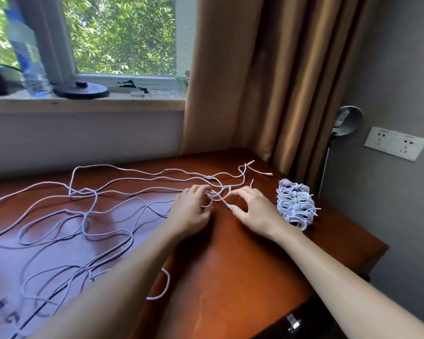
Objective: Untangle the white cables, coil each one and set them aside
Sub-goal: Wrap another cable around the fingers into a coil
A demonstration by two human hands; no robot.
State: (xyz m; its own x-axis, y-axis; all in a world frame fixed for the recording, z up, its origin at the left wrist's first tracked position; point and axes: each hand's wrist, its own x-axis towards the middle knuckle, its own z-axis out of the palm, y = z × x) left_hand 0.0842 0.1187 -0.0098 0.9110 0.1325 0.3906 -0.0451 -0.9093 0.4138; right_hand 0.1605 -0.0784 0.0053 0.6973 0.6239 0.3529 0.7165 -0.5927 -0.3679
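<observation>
White braided cables [86, 191]: a loose tangle of long loops sprawled over the left and middle of the table, with several strands meeting in a small knot [218, 194] between the two hands.
Reddish-brown glossy wooden table [242, 265]: carries the tangle, both hands and the coils.
Tan pleated curtain [267, 81]: hangs behind the table's far right corner.
Pile of coiled white cables [295, 204]: lies near the table's right edge, just beside the right hand and apart from the tangle.
Left hand [190, 211]: knuckles up, grip clamped on strands at the knot's left side.
Right hand [255, 209]: arched over the knot's right side. The fingertips are blurred, so I cannot tell whether its grip is closed on a strand.
Small white plug [230, 206]: lies on the table at the right thumb tip, ending a strand that runs out of the knot.
</observation>
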